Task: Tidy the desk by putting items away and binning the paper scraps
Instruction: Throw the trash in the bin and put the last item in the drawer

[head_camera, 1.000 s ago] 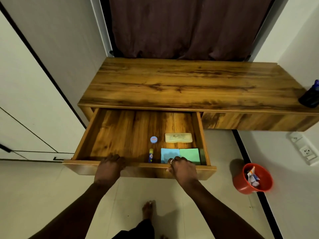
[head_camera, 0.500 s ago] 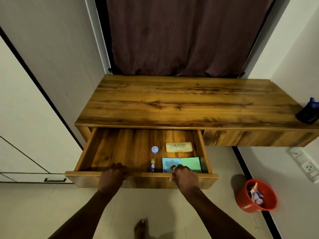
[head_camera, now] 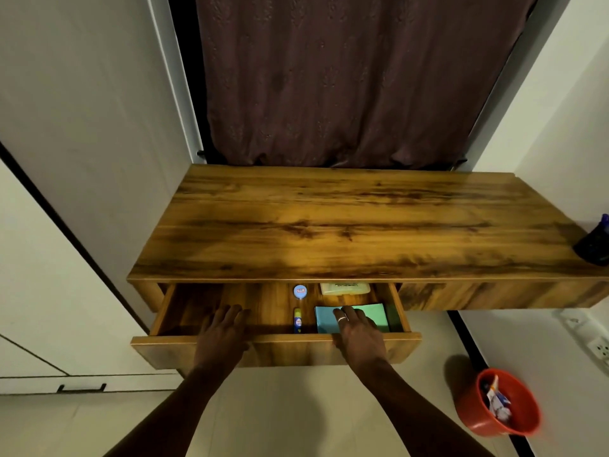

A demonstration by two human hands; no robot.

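The wooden desk (head_camera: 346,225) has its drawer (head_camera: 280,349) partly pulled out. Inside lie a round blue-capped item (head_camera: 300,291), a small glue stick (head_camera: 297,320), a pale yellow case (head_camera: 344,287), a blue note pad (head_camera: 324,319) and a green note pad (head_camera: 375,316). My left hand (head_camera: 222,334) rests flat over the drawer's front edge, fingers reaching inside. My right hand (head_camera: 357,331), with a ring, lies over the front edge on the right, fingers spread above the pads. Neither hand holds anything.
A red bin (head_camera: 499,402) with paper scraps stands on the floor at the lower right. A dark blue object (head_camera: 594,244) sits at the desk's right end. A curtain (head_camera: 346,77) hangs behind; a power strip (head_camera: 590,338) is on the right wall.
The drawer has slid inward under the desk top, both hands moving with its front edge. The yellow case is now partly under the desk top. The view has tilted up.
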